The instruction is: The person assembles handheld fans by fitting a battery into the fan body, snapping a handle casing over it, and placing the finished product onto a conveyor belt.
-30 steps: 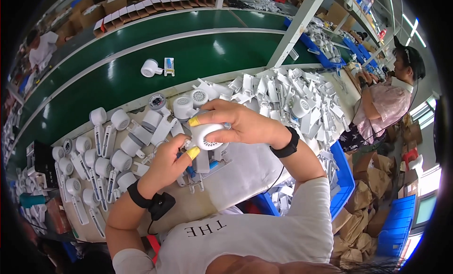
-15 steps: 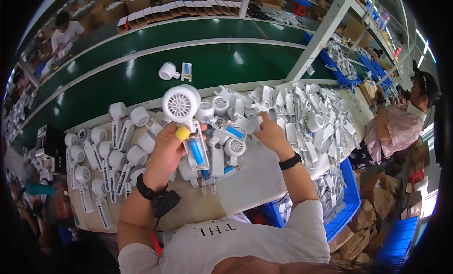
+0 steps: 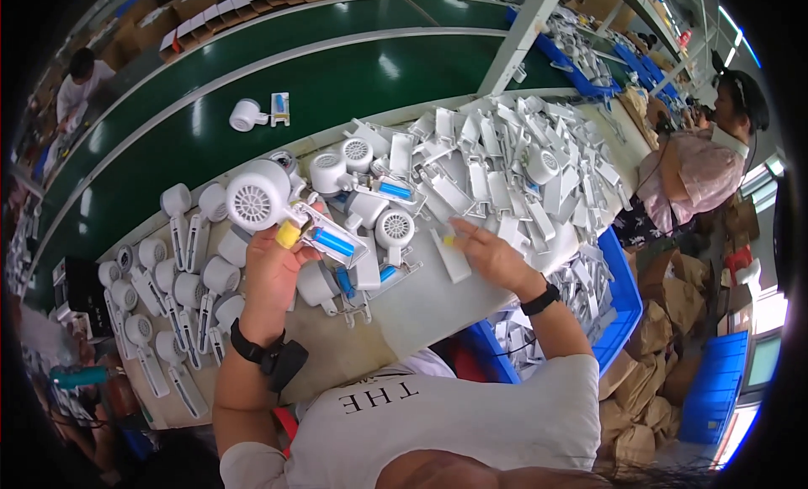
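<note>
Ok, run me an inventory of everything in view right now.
Held fan: one, white, in left hand
Loose fans: several, white, table centre
Lined-up fans: many, white, table left
Casings: many, white, table right
Belt fan: one, white, on conveyor
Conveyor: one visible run, green, beyond table
Table: one, pale, beneath hands
Bin: one, blue, right
Paper bags: several, brown, lower right
Co-workers: at least two, pink top right, white shirt upper left
Left hand, right hand: two, yellow-wrapped digits, centre

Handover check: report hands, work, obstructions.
Left hand grips white round-headed plastic fan, blue cylindrical battery exposed. Right hand at white rectangular plastic panel, grip unclear. Other fans between.
</note>
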A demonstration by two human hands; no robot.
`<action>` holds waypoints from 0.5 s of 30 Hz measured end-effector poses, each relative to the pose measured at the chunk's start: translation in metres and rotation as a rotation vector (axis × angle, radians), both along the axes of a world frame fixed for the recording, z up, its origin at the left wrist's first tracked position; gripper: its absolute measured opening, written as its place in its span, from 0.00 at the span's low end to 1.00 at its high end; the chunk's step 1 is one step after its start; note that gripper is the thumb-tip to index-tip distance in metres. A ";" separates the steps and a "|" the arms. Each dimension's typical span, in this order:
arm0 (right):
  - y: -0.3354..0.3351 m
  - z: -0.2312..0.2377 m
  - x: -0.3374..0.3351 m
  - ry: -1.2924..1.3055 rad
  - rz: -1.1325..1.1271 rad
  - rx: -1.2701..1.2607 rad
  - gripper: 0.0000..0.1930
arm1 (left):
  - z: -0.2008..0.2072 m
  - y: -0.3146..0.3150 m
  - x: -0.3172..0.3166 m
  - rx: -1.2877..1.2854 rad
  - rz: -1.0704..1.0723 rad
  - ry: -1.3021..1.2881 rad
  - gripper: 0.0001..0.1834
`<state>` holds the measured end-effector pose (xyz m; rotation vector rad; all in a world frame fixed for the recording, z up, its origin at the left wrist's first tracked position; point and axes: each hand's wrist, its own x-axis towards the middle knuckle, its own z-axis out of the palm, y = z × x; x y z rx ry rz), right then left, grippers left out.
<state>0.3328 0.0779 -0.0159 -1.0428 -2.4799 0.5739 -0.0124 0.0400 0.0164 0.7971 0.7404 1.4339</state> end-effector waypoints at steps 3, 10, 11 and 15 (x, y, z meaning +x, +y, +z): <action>0.001 0.002 0.003 -0.025 -0.304 0.065 0.13 | -0.001 0.003 0.008 -0.012 0.012 0.007 0.21; -0.012 -0.005 -0.041 -0.265 -0.436 0.038 0.30 | -0.001 -0.007 0.037 0.048 0.073 -0.168 0.23; -0.010 -0.001 -0.036 -0.242 -0.409 0.051 0.30 | 0.001 -0.010 0.037 0.039 0.077 -0.196 0.23; -0.010 0.039 -0.047 0.061 -0.412 -0.009 0.30 | -0.003 -0.020 0.037 0.048 0.072 -0.217 0.21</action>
